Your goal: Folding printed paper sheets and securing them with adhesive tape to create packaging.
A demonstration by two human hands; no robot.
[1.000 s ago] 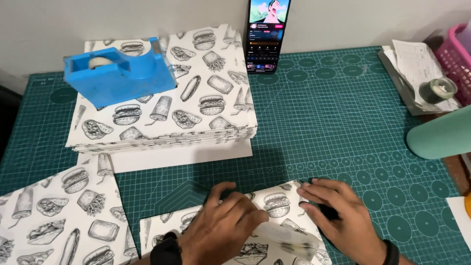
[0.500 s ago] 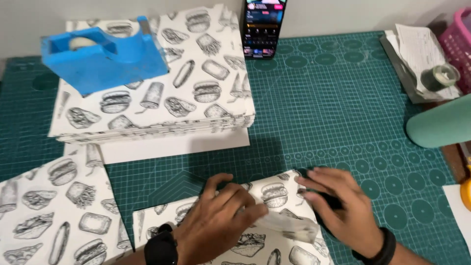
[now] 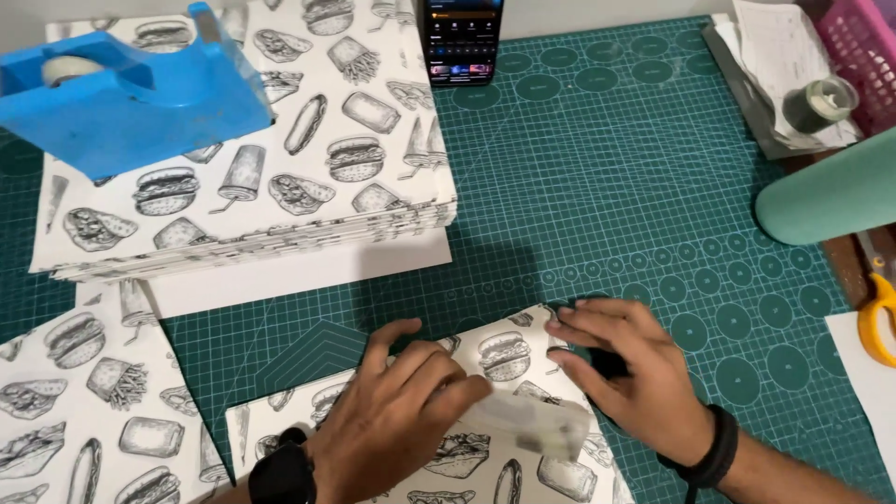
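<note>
1. White paper printed with black fast-food drawings, folded into a flat sheet (image 3: 485,369), lying on the near middle of the green gridded cutting mat (image 3: 635,205), under both hands.
2. Clear strip of sticky tape (image 3: 527,420) stretched across that folded sheet, between the two hands, somewhat blurred.
3. Left hand (image 3: 406,415) palm down on the sheet, fingers bent and close together, fingertips pressing one end of the tape; black watch (image 3: 280,476) on the wrist.
4. Right hand (image 3: 630,373) also palm down, fingers spread only a little, resting on the sheet's right edge just beside the tape; cannot tell whether anything is pinched beneath it. Black band (image 3: 714,448) around that wrist.
5. Loose sheet of the same printed paper (image 3: 84,411) lying flat at the near left, close to the folded one.
6. Thick stack of printed paper sheets (image 3: 280,159) farther back on the left, with a plain white sheet (image 3: 308,271) poking out from under its near edge.
7. Blue plastic tape dispenser (image 3: 121,93) sitting on the stack's far left corner.
8. Black smartphone with a lit screen (image 3: 460,37) propped upright at the far edge of the mat.
9. Pale green cylinder (image 3: 831,201) lying at the right, with yellow-handled scissors (image 3: 877,317) nearer, a small tape roll (image 3: 821,101) on loose papers behind, and a pink basket (image 3: 863,47) in the far right corner.
</note>
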